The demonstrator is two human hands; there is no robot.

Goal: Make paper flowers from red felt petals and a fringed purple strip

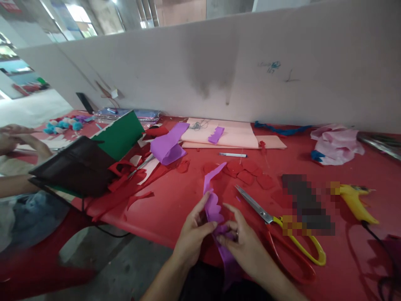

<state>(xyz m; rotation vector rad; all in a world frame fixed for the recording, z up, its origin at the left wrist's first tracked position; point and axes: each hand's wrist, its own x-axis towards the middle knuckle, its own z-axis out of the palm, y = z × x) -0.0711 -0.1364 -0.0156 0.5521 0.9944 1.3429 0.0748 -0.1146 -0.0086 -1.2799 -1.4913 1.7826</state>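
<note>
The left hand (194, 230) and the right hand (241, 240) both pinch a long purple strip (213, 205) with a bumpy edge. It is up at the near side of the red tabletop (169, 213). Big scissors (255, 204) lie near the right hand. Farther right is a yellow glue gun (357, 202). Small red pieces (246, 177) lie past the strip.

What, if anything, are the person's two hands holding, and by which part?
A purple scalloped strip: the left hand and right hand hold it around its middle.
</note>
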